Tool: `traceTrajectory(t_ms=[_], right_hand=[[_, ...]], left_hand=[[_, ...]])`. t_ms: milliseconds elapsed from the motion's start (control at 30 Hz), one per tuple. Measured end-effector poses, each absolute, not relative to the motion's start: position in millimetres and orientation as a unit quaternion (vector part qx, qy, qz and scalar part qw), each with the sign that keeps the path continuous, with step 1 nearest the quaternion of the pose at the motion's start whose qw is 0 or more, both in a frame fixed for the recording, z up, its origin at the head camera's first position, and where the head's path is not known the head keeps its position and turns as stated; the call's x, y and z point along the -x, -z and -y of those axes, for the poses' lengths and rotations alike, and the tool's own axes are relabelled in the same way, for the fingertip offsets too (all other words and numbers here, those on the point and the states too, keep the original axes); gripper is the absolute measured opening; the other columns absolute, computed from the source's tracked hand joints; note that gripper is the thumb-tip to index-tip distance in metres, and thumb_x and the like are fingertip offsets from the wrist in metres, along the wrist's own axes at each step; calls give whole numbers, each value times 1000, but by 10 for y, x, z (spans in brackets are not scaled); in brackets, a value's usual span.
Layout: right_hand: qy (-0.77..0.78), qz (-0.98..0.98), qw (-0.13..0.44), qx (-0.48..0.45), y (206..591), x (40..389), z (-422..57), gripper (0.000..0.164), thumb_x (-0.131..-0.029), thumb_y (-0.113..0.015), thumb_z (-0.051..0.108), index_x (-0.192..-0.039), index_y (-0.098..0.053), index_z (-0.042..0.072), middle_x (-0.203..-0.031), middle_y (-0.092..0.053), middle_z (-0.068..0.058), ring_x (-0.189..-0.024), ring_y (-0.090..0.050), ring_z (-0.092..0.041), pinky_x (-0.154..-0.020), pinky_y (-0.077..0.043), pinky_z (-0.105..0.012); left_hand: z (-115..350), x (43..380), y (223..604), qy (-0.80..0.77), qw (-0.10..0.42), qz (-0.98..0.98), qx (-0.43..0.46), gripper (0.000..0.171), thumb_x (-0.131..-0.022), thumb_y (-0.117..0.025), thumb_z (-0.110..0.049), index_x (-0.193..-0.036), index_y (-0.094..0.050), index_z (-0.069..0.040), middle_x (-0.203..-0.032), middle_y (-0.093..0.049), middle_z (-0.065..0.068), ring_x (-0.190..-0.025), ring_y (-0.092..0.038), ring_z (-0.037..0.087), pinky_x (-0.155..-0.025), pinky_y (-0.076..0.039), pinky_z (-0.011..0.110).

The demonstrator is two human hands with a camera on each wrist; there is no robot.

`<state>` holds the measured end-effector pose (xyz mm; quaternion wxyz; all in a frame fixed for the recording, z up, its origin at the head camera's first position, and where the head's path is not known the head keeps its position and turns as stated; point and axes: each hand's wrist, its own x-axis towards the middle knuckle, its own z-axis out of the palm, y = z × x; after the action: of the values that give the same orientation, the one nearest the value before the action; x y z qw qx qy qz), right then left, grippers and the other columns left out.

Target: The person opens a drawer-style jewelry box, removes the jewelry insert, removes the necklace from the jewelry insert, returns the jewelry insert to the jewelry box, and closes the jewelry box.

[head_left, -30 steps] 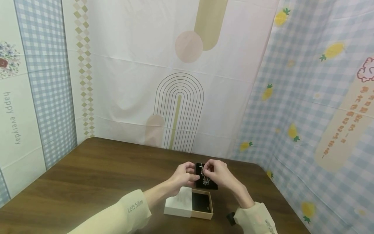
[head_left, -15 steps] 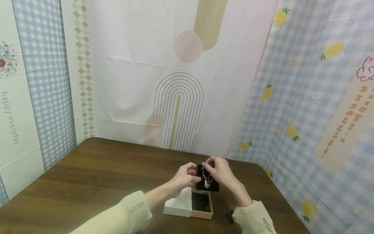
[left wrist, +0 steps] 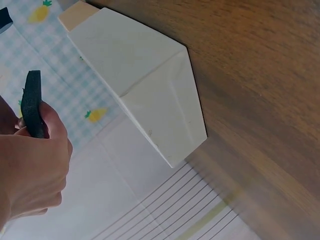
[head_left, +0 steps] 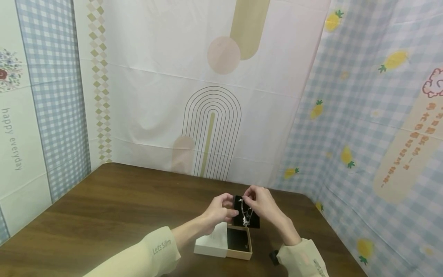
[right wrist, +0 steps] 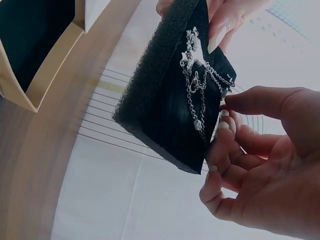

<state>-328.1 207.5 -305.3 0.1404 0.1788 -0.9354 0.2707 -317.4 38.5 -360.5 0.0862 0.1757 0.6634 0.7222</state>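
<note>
My left hand (head_left: 216,209) grips a black foam pad (head_left: 254,221) by its left side, thumb on the face. A silver chain (head_left: 245,219) with small charms lies looped over the pad. At the pad's upper right, my right hand (head_left: 263,202) pinches at one end of the chain with thumb and forefinger. The right wrist view shows the thick foam edge, the chain (right wrist: 190,82) across the dark face and the right fingertips close against the pad's border. Seen edge-on in the left wrist view, the pad (left wrist: 32,102) sits between the fingers.
Below the hands on the brown wooden table (head_left: 138,204) lies a white box sleeve (head_left: 211,244) with its tan drawer (head_left: 238,254) partly pulled out, dark inside. A small black object (head_left: 273,257) is by the right cuff. Patterned cloth hangs behind.
The pad has shifted slightly right and down. My right fingers have moved from over its middle to its upper right, and the chain now shows spread out in longer loops.
</note>
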Motion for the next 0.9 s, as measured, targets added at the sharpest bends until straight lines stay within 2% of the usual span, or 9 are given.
traceTrajectory(t_ms=[333,667,767,900], right_hand=[[-258,941,143,-168,3057,3247,-2099,4,-85,-65,7,-82,-64,5,-69,-59,-1,-61,-48,-10,-54,-40,-20],[-259,943,99,-187,3077,3265,-2096,4,-85,-59,3,-82,-62,3,-66,-57,-1,-56,-47,-10,-50,-39,-20],[-280,936,80,-198,3081,3289,-2120,6,-88,-56,3,-85,-61,1,-67,-58,-3,-56,-50,-10,-49,-44,-21],[-325,922,53,-201,3094,3309,-2161,7,-92,-54,4,-89,-59,0,-68,-60,-8,-54,-56,-15,-50,-53,-30]], left_hand=[[-372,3169,3605,-717,90,-670,-171,39,-86,-63,4,-123,-50,2,-113,-64,19,-89,-65,19,-78,-58,37],[-390,3156,3591,-720,82,-665,-181,37,-85,-61,7,-120,-51,2,-112,-64,20,-83,-65,18,-73,-59,36],[-380,3152,3587,-715,80,-671,-178,37,-85,-61,7,-120,-51,2,-112,-64,20,-85,-65,19,-75,-59,37],[-353,3160,3591,-708,79,-681,-170,38,-85,-61,6,-121,-51,2,-113,-64,20,-89,-66,21,-76,-59,38]])
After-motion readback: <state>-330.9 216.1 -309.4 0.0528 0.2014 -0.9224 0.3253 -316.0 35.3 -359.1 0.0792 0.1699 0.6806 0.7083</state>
